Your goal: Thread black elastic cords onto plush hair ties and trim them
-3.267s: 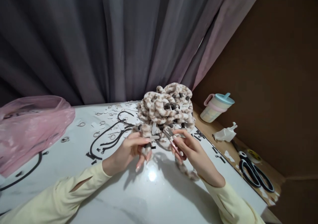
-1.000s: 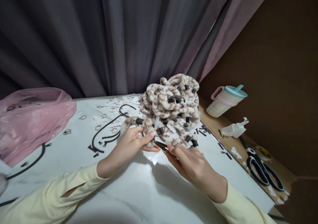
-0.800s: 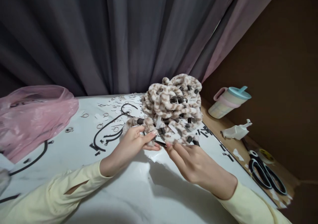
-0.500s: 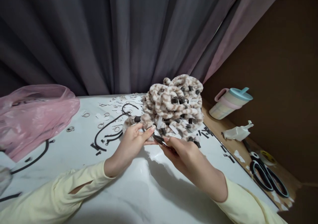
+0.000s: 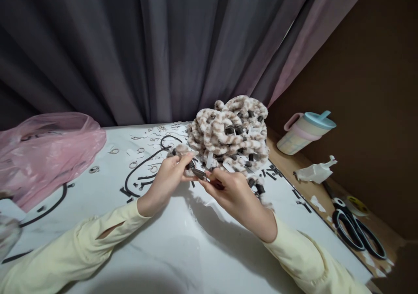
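Observation:
A heap of fuzzy beige-and-brown hair ties (image 5: 230, 137) lies at the back of the white table (image 5: 183, 246). My left hand (image 5: 168, 178) pinches one fuzzy hair tie (image 5: 180, 151) at its dark band, just left of the heap. My right hand (image 5: 230, 194) is closed around small snips (image 5: 200, 174), whose blades point at that band between my left fingers. Both hands meet in front of the heap.
A pink plastic bag (image 5: 45, 152) sits at the left. Black cords (image 5: 143, 165), small rings and white paper scraps litter the table behind my hands. On the brown ledge to the right stand a lidded cup (image 5: 305, 132), a crumpled tissue (image 5: 315, 172) and black scissors (image 5: 357, 233).
Since 3.3 s ago my left hand has a different hair tie from the heap. In the last second both hands shifted up and left, and the snips closed in on the tie's band.

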`<state>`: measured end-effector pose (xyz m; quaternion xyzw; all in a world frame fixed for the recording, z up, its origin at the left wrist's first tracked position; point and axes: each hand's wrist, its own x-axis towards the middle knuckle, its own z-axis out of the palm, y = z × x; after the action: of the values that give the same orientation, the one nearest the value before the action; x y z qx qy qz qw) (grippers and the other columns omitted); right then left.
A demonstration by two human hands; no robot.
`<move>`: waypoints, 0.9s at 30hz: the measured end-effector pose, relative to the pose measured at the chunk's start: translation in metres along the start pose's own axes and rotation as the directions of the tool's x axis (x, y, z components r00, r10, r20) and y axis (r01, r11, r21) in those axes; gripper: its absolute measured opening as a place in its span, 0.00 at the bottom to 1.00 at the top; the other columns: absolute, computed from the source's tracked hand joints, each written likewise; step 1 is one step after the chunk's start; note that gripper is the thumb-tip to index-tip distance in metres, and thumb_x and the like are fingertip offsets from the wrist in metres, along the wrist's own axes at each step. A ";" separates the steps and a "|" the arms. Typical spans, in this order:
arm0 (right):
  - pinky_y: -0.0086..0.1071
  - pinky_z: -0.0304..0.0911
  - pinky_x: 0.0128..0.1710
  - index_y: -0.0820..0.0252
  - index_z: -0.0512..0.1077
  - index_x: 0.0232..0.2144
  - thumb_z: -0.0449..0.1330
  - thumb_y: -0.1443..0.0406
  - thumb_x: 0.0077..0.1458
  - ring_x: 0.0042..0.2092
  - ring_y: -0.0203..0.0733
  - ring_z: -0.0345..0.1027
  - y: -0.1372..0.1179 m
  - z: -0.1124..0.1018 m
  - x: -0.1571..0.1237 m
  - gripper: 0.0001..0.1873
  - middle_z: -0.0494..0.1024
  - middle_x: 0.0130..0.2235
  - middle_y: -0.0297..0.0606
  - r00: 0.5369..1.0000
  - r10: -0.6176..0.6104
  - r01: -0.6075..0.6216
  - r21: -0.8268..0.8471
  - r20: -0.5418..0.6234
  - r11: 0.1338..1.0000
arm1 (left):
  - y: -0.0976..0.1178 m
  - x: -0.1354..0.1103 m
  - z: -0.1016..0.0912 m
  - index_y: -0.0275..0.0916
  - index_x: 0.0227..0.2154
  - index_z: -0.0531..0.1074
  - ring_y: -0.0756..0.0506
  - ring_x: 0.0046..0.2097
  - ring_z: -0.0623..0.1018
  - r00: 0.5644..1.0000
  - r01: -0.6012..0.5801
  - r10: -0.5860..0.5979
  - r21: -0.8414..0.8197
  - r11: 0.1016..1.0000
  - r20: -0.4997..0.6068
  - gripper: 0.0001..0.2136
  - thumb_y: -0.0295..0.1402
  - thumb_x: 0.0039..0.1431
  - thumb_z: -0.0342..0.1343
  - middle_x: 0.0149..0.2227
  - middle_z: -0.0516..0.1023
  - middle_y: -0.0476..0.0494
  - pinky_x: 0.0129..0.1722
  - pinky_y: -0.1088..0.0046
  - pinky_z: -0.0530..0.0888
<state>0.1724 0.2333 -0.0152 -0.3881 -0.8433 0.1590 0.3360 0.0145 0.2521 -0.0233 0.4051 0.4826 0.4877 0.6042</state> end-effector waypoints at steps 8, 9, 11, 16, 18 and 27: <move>0.23 0.42 0.20 0.63 0.56 0.22 0.55 0.73 0.55 0.20 0.27 0.47 0.003 0.018 -0.002 0.13 0.56 0.18 0.26 0.999 0.043 -0.043 0.001 -0.004 0.999 | -0.021 0.002 -0.001 0.33 0.23 0.67 0.50 0.28 0.73 0.989 -0.061 0.059 -0.006 0.998 -0.139 0.15 0.42 0.52 0.57 0.24 0.70 0.50 0.32 0.76 0.75; 0.24 0.43 0.21 0.63 0.58 0.23 0.54 0.73 0.55 0.20 0.28 0.49 0.001 0.021 -0.004 0.11 0.58 0.19 0.28 1.000 0.017 -0.014 -0.096 0.023 0.995 | -0.023 0.002 -0.001 0.33 0.24 0.68 0.51 0.29 0.73 0.987 -0.066 0.066 0.005 0.998 -0.143 0.14 0.42 0.52 0.57 0.24 0.71 0.49 0.32 0.77 0.75; 0.27 0.42 0.22 0.64 0.60 0.28 0.51 0.74 0.56 0.21 0.31 0.54 -0.002 0.024 -0.008 0.06 0.63 0.22 0.32 0.995 -0.021 0.052 -0.336 0.096 0.940 | -0.027 0.002 0.000 0.33 0.25 0.68 0.51 0.30 0.73 0.987 -0.083 0.087 0.030 0.996 -0.137 0.14 0.42 0.53 0.56 0.25 0.71 0.49 0.33 0.77 0.75; 0.31 0.36 0.22 0.65 0.62 0.32 0.52 0.77 0.51 0.21 0.37 0.58 -0.002 0.027 -0.010 0.07 0.67 0.26 0.38 0.968 -0.085 0.222 -0.643 0.237 0.733 | -0.031 0.003 0.001 0.35 0.22 0.63 0.51 0.27 0.71 0.979 -0.123 0.134 0.079 0.989 -0.156 0.15 0.42 0.52 0.56 0.21 0.62 0.53 0.31 0.77 0.75; 0.31 0.38 0.22 0.65 0.61 0.32 0.51 0.76 0.53 0.22 0.36 0.57 0.004 0.026 -0.010 0.05 0.67 0.27 0.37 0.970 -0.108 0.220 -0.602 0.217 0.768 | -0.027 0.003 0.001 0.35 0.20 0.61 0.53 0.25 0.68 0.973 -0.145 0.163 0.115 0.983 -0.163 0.16 0.43 0.52 0.56 0.19 0.58 0.54 0.29 0.77 0.75; 0.25 0.44 0.22 0.63 0.59 0.27 0.50 0.70 0.60 0.21 0.29 0.52 0.015 0.021 -0.002 0.08 0.61 0.21 0.30 0.981 -0.137 0.099 -0.248 -0.138 0.964 | -0.005 0.001 0.003 0.36 0.21 0.59 0.49 0.30 0.74 0.986 -0.160 0.165 0.113 0.981 -0.032 0.20 0.47 0.50 0.57 0.23 0.66 0.51 0.35 0.75 0.75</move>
<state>0.1669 0.2413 -0.0385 -0.3859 -0.8496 0.0052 0.3596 0.0186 0.2525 -0.0276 0.4658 0.4866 0.5162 0.5290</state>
